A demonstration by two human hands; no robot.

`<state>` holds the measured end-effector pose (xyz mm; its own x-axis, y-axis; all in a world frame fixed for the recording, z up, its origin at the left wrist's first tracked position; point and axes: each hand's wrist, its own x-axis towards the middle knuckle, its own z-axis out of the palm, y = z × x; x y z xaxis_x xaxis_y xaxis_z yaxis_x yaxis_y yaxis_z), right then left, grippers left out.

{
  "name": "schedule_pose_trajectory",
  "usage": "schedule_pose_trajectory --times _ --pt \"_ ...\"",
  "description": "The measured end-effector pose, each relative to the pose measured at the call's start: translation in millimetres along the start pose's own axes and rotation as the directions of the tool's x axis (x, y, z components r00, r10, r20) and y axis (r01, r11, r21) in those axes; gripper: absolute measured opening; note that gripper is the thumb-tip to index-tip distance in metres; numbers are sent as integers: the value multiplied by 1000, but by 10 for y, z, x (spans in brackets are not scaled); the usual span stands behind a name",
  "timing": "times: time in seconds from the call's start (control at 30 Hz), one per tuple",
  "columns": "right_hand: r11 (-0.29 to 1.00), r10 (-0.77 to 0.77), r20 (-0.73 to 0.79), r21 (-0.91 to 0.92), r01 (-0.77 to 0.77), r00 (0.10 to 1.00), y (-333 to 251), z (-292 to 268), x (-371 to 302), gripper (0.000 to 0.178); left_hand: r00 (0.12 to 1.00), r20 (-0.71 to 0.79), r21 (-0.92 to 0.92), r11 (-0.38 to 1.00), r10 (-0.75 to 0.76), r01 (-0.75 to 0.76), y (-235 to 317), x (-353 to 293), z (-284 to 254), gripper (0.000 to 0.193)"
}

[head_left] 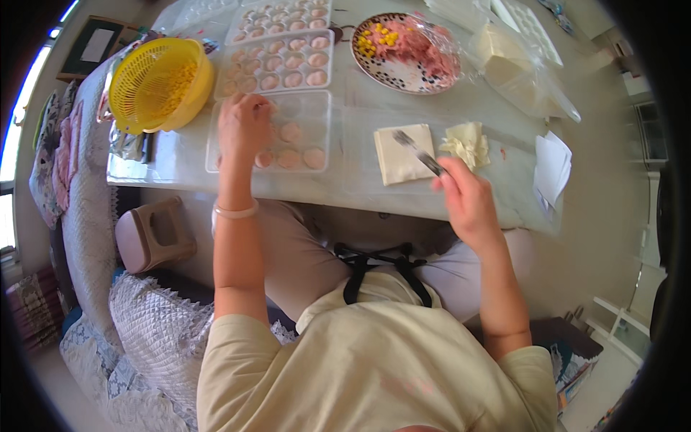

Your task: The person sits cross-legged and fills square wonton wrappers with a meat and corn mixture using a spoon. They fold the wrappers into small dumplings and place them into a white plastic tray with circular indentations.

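Observation:
Over the nearest clear plastic tray (325, 108), my left hand (243, 126) is closed with its fingertips bent down. What they pinch, if anything, is hidden. Several pale pinkish filled dumplings (290, 159) sit in the tray's compartments beside and below this hand. My right hand (468, 203) grips a metal fork (412, 147) by its handle, tines pointing up and left. The fork is above a square stack of cream dough wrappers (391, 167). Crumpled wrappers (466, 142) lie to the right of that stack.
Two more dumpling-filled trays (277, 63) stand behind. A yellow colander (198, 79) with corn is at left. Farther back stands a patterned plate (374, 75) of minced meat (425, 50) and corn. A bag of wrappers (500, 54) and white paper (553, 169) lie right.

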<state>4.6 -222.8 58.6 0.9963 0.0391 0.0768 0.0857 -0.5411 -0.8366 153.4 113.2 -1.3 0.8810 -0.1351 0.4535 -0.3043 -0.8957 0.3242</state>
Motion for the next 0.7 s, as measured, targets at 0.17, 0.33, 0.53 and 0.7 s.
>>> schedule_pose_trajectory --times 0.17,0.33,0.53,0.7 --pt "981 -113 95 -150 126 989 103 388 191 9 997 -52 -225 973 -62 49 251 -30 -263 16" --pt "965 -35 169 -252 78 985 241 524 250 12 1000 -21 -508 862 -12 0 770 -207 -655 12" --pt "973 -53 166 -211 88 985 156 538 291 12 982 159 -739 671 99 52 1133 -503 -671 13" --pt "983 -33 156 -172 60 987 266 527 365 12 917 362 -772 604 167 195 1300 -659 -517 15"
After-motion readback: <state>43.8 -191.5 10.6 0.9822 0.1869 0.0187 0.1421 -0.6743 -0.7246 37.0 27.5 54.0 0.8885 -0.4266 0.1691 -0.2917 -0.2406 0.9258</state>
